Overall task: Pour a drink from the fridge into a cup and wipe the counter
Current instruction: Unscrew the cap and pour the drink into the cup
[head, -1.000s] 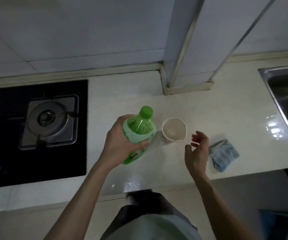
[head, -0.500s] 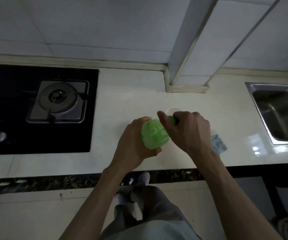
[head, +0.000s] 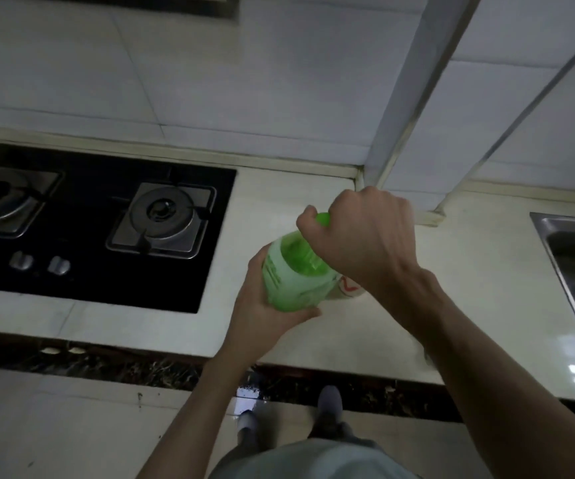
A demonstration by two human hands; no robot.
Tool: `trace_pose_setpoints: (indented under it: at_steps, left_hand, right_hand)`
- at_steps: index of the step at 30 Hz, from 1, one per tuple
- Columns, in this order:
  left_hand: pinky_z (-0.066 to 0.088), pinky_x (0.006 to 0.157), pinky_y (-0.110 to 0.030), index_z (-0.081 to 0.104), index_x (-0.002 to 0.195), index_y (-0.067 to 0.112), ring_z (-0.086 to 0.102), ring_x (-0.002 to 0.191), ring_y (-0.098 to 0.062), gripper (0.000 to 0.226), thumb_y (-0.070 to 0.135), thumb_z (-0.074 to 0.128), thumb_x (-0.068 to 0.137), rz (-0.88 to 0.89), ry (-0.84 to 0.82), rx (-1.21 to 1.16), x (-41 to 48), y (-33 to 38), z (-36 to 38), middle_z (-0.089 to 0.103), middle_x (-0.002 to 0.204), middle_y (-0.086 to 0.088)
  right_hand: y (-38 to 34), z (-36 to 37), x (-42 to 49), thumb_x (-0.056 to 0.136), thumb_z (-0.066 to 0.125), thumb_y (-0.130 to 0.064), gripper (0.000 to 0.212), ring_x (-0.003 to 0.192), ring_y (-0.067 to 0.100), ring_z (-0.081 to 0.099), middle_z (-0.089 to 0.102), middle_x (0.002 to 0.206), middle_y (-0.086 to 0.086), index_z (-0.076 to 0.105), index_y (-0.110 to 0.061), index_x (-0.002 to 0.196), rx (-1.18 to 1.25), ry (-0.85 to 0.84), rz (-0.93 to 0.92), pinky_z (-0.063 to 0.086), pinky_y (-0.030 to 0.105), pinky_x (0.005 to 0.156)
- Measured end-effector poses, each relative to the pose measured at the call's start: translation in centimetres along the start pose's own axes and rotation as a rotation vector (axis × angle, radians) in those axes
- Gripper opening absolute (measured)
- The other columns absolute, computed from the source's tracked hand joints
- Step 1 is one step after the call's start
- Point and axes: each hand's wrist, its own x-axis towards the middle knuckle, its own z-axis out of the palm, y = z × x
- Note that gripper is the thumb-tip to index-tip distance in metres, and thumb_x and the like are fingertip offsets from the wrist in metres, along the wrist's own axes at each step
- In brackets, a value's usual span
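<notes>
Now my right hand (head: 358,236), which hung open beside the cup a second ago, is clamped over the green cap (head: 323,218) of the bottle (head: 293,274), while my left hand (head: 265,305) grips the bottle's lower body and holds it tilted above the bench (head: 469,305). The cup (head: 348,288) is mostly hidden behind the bottle, only a bit of its white side showing by my right wrist. Judging by this, I'm unscrewing the cap; pouring and wiping are yet to come.
</notes>
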Motion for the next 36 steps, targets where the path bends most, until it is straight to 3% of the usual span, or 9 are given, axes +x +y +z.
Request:
trace_pose_setpoints:
  at_steps: [5,8,11,13,16,23,29,32,36]
  left_hand:
    - [0.047,0.073,-0.008,0.047,0.122,0.036,0.060,0.100,0.007,0.083,0.028,0.095,0.054,0.045,0.121,0.100,2.0,2.3,3.7,0.062,0.112,0.017]
    - [0.041,0.069,-0.002,0.041,0.114,0.045,0.054,0.094,0.015,0.079,0.043,0.091,0.054,0.079,0.152,0.253,2.8,4.1,5.3,0.058,0.106,0.019]
    - [0.039,0.068,0.000,0.039,0.114,0.046,0.053,0.092,0.018,0.079,0.043,0.091,0.055,0.107,0.141,0.325,3.1,5.2,6.4,0.059,0.103,0.021]
    - [0.045,0.074,-0.005,0.043,0.116,0.041,0.057,0.094,0.013,0.080,0.043,0.092,0.052,0.116,0.101,0.317,3.3,5.7,6.4,0.062,0.104,0.021]
    - [0.056,0.083,-0.035,0.048,0.120,0.035,0.064,0.099,-0.003,0.086,0.049,0.091,0.047,0.130,0.026,0.305,3.5,6.4,5.8,0.066,0.105,0.017]
    - [0.056,0.082,-0.036,0.050,0.116,0.037,0.063,0.098,-0.002,0.083,0.048,0.092,0.045,0.119,-0.093,0.391,4.2,8.5,5.0,0.065,0.104,0.020]
    - [0.057,0.087,-0.042,0.056,0.124,0.022,0.068,0.106,-0.022,0.079,-0.003,0.090,0.056,-0.094,-0.533,0.116,5.2,9.2,2.8,0.071,0.112,-0.006]
    - [0.057,0.088,-0.042,0.055,0.122,0.024,0.069,0.102,-0.015,0.078,0.010,0.094,0.056,-0.082,-0.408,0.187,4.8,9.2,3.7,0.071,0.109,0.001]
    - [0.050,0.080,-0.018,0.046,0.119,0.037,0.058,0.097,0.005,0.083,0.048,0.090,0.050,0.096,-0.131,0.509,4.0,8.7,5.4,0.062,0.106,0.020]
  right_hand:
    - [4.4,-1.7,1.7,0.090,0.042,-0.046,0.056,0.041,0.016,0.027,0.030,0.045,0.000,0.031,-0.013,0.046,-0.017,0.029,-0.029,0.019,0.023,0.048]
    - [7.2,-2.7,2.9,0.091,0.040,-0.049,0.054,0.046,0.016,0.028,0.034,0.052,0.002,0.034,-0.013,0.051,-0.006,0.022,0.001,0.018,0.025,0.049]
    - [9.0,-3.1,3.6,0.089,0.041,-0.044,0.052,0.045,0.015,0.023,0.029,0.050,0.002,0.027,-0.014,0.049,0.002,0.065,-0.050,0.016,0.024,0.049]
    - [9.5,-3.2,3.8,0.083,0.042,-0.041,0.051,0.040,0.014,0.017,0.019,0.043,-0.001,0.019,-0.016,0.045,0.034,0.155,-0.107,0.014,0.022,0.048]
    - [10.2,-3.4,3.9,0.077,0.038,-0.041,0.051,0.036,0.010,0.008,0.008,0.039,-0.006,0.010,-0.017,0.043,0.120,0.260,-0.141,0.013,0.018,0.048]
    - [11.9,-3.2,4.1,0.079,0.038,-0.037,0.050,0.036,0.008,0.005,0.003,0.038,-0.010,0.008,-0.019,0.043,0.253,0.290,-0.240,0.009,0.019,0.050]
    - [12.3,-2.8,4.2,0.085,0.039,-0.038,0.053,0.033,0.018,0.017,0.019,0.036,-0.003,0.033,-0.013,0.039,0.314,0.250,-0.481,0.014,0.021,0.049]
    - [12.5,-3.2,4.1,0.088,0.034,-0.051,0.060,0.037,0.016,0.026,0.027,0.038,-0.001,0.040,-0.009,0.044,0.203,0.096,-0.306,0.021,0.024,0.049]
    - [13.0,-3.3,3.5,0.092,0.038,-0.061,0.064,0.052,0.020,0.037,0.040,0.056,0.005,0.042,-0.010,0.054,0.096,-0.090,-0.001,0.031,0.030,0.060]
